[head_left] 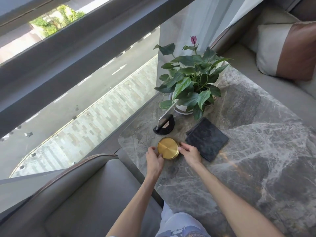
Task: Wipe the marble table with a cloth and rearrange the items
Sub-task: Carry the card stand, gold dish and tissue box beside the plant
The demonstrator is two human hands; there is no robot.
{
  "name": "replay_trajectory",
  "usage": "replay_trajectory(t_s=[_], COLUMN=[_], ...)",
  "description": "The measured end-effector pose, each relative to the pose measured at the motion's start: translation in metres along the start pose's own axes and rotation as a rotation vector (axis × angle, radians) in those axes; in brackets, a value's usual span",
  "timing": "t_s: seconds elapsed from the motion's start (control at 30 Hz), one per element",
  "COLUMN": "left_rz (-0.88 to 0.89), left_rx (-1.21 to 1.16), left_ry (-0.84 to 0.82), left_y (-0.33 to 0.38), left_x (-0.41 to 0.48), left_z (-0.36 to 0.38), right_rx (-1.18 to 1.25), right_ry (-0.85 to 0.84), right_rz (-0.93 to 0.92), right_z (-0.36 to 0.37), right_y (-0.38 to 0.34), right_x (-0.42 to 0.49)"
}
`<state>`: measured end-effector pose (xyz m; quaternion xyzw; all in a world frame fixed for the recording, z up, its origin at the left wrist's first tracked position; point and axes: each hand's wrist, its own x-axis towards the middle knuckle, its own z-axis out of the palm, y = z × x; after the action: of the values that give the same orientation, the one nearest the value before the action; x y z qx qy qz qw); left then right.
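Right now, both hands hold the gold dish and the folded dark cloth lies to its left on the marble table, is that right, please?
No: the head view shows the dark cloth lying to the right of the gold dish, not its left. The left hand and right hand do hold it on the marble table.

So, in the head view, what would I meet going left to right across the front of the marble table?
In order: left hand → gold round dish → right hand → folded dark cloth. Both hands grip the dish's rim. The black stand and potted plant behind overlap these, so I skip them.
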<state>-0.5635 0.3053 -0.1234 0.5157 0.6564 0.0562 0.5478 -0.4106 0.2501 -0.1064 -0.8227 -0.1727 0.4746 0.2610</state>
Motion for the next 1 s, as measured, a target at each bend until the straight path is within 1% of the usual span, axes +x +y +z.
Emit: replay_trajectory(t_s=[0.07,0.13,0.23,0.3,0.4,0.5,0.57,0.67,0.73,0.83,0.9,1.0], left_rz=[-0.025,-0.005,0.143,0.276,0.423,0.545,0.615,0.776,0.9,1.042,1.074,1.024], left_rx=[0.014,0.09,0.337,0.507,0.727,0.895,0.98,1.124,1.17,1.197,1.205,1.187], left_ry=[-0.001,0.023,0.12,0.139,0.005,-0.222,-0.371,-0.563,-0.658,-0.76,-0.809,-0.839], left_y=[0.004,0.009,0.021,0.034,0.048,0.057,0.061,0.058,0.048,0.032,0.022,0.004], left_x=[-0.006,-0.015,-0.038,-0.059,-0.094,-0.134,-0.165,-0.222,-0.264,-0.334,-0.386,-0.462], left_z=[-0.003,-0.007,-0.004,0.007,0.041,0.096,0.141,0.215,0.271,0.36,0.414,0.484], right_rx=[0.033,0.047,0.01,-0.062,-0.23,-0.298,-0.253,-0.107,-0.027,0.046,0.087,0.187], right_ry=[-0.013,-0.02,-0.01,0.053,0.154,0.236,0.334,0.506,0.617,0.768,0.842,0.845], right_rz=[-0.006,-0.043,-0.151,-0.213,-0.255,-0.223,-0.143,0.042,0.144,0.24,0.276,0.312], right_z=[-0.003,-0.009,-0.029,-0.049,-0.086,-0.136,-0.172,-0.222,-0.256,-0.304,-0.337,-0.381], right_y=[0.004,0.009,0.018,0.031,0.067,0.127,0.176,0.265,0.328,0.415,0.472,0.55], right_x=[-0.005,-0.011,-0.03,-0.048,-0.083,-0.131,-0.172,-0.239,-0.283,-0.337,-0.365,-0.398])
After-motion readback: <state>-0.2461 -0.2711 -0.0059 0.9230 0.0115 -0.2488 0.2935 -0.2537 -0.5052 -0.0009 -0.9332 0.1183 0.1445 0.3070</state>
